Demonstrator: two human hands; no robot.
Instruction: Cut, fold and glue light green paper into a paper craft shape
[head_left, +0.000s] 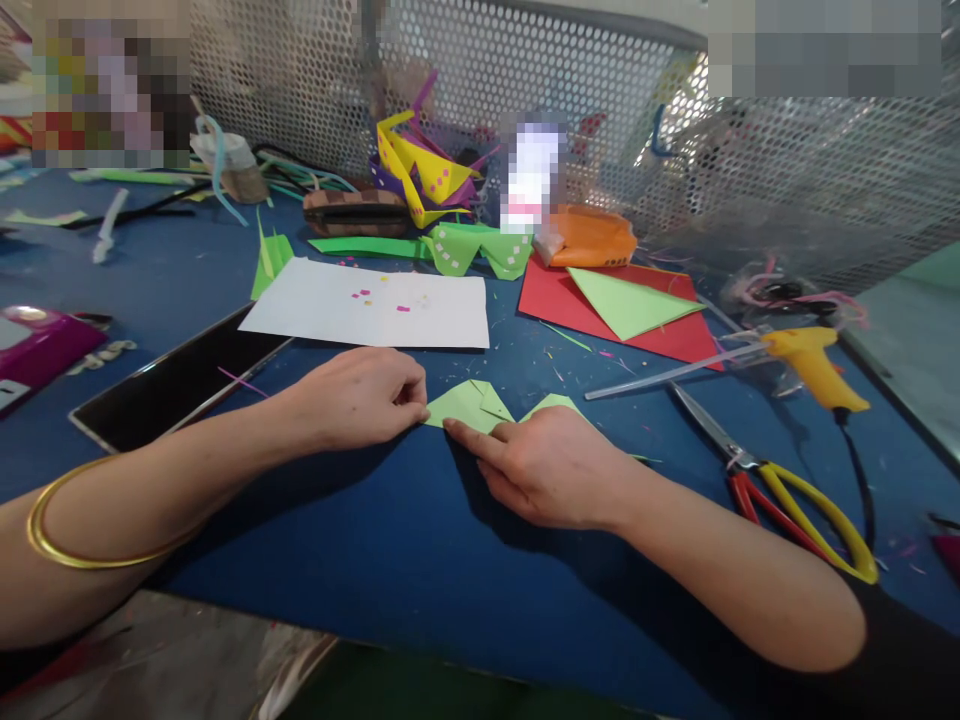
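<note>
A light green folded paper piece [471, 403] with two angular humps lies on the blue table. My left hand [365, 395] pinches its left tip between thumb and fingers. My right hand [555, 465] rests over its middle, index finger stretched along the paper near the left hump and the other fingers curled beneath. That hand hides part of the paper, whose second hump [553, 403] shows behind the knuckles. Just beyond my hands lies a white sheet [375, 310] with small pink and yellow paper bits on it.
Scissors [739, 455] and a yellow glue gun [806, 360] lie right. A dark flat phone-like slab [180, 375] lies left. Behind are green paper glasses [480, 248], red paper [544, 295], a light green folded sheet [634, 303], an orange packet [589, 237] and a perforated metal screen [450, 80].
</note>
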